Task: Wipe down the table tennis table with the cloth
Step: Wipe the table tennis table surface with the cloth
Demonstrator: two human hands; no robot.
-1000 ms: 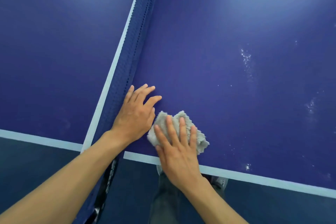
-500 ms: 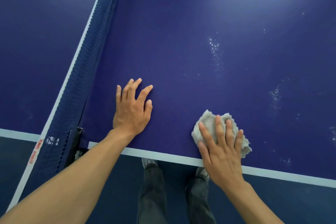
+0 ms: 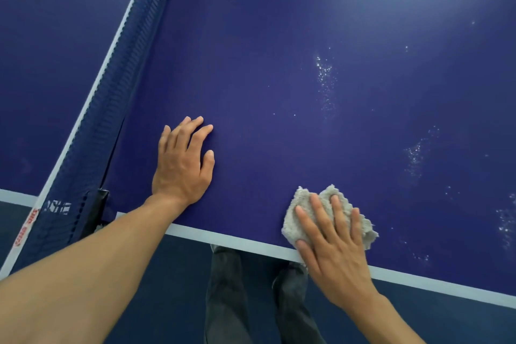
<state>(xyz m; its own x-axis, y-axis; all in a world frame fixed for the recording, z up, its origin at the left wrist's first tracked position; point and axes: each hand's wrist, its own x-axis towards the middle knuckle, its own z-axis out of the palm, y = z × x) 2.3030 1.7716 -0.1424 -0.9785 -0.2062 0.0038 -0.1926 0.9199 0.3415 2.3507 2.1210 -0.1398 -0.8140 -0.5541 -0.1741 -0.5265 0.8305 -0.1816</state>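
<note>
Progress looks partial from my remote seat. On the head feed I see the crumpled pale grey terry cloth (image 3: pixel 304 201) lying on the dark blue table tennis table (image 3: pixel 279 64), at its near side, just inside the white edge line (image 3: pixel 237 240). The right hand (image 3: pixel 332 240) lies flat on top of the cloth, fingers straight and slightly spread. It presses the cloth to the surface rather than gripping it, and the heel of the hand hangs over the edge line. The left hand (image 3: pixel 181 165) rests palm down on bare table between the cloth and the blue net (image 3: pixel 111 92), fingers relaxed and spread, holding nothing. I read it as a brace.

As to what is done, the surface from the net across to the cloth shows clean and even, so I judge that part wiped. What is left lies to the right and further out. A streak of white specks (image 3: pixel 325 78) runs up the middle of this half, a second patch (image 3: pixel 416 153) sits nearer the right, and a third cluster (image 3: pixel 505 223) is by the right border of the view. All three are well apart from the cloth. The half beyond the net looks plain from here, though I cannot tell whether it has been wiped. I would put the job at well under halfway, with the speckled right side calling for the next passes.
</note>
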